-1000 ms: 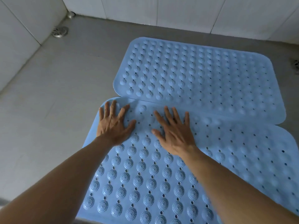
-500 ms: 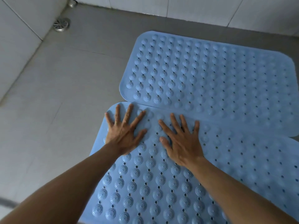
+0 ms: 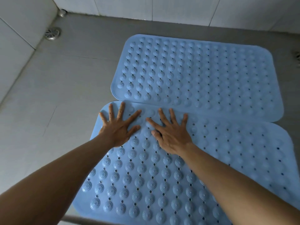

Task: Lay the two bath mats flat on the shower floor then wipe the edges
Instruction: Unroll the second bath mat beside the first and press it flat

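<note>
Two light blue bath mats with round bumps and small holes lie on the grey shower floor (image 3: 61,88). The far mat (image 3: 203,75) lies flat by the back wall. The near mat (image 3: 146,176) lies in front of it, its far edge meeting or slightly overlapping the far mat's near edge. My left hand (image 3: 118,125) presses palm-down, fingers spread, on the near mat's far left corner. Beside it, my right hand (image 3: 170,132) also rests flat with fingers spread, just to the right. Neither hand holds anything.
White tiled walls (image 3: 178,8) close the floor at the back and left. A round metal drain (image 3: 52,33) sits in the far left corner, and another drain (image 3: 297,56) shows at the right edge. A metal threshold strip (image 3: 78,220) runs along the bottom.
Both hands have slid a little farther toward the near mat's far edge, fingers spreading wider. The camera view has shifted slightly.
</note>
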Demonstrator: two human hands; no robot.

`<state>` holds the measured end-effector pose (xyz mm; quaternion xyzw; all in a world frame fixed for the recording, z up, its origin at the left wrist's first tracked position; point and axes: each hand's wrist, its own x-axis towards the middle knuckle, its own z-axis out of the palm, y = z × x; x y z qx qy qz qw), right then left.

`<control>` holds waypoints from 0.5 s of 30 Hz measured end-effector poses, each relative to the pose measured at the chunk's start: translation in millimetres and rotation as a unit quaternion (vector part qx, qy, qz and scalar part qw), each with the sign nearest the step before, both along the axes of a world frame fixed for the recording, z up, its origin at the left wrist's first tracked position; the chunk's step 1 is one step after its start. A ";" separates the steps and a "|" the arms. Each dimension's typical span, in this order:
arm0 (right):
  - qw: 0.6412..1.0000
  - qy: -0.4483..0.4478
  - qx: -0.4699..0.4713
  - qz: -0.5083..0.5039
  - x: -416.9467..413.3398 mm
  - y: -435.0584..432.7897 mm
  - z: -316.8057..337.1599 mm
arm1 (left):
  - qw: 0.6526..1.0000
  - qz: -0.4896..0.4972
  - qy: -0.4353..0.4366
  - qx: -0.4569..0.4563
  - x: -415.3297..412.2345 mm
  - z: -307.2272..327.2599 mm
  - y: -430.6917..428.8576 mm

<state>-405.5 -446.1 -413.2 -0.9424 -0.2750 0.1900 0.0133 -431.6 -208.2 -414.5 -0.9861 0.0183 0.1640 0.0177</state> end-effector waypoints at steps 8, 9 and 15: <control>0.994 0.033 0.095 -0.030 2.8 -47.7 10.2 | 0.998 0.003 0.002 0.061 2.7 24.9 -32.4; 0.994 0.026 0.097 -0.047 -0.5 -62.6 11.9 | 0.998 0.008 -0.016 0.056 -0.4 26.2 -43.4; 0.982 -0.015 0.037 -0.184 -31.1 -163.0 13.0 | 0.997 -0.015 -0.065 -0.046 -18.9 16.3 -134.3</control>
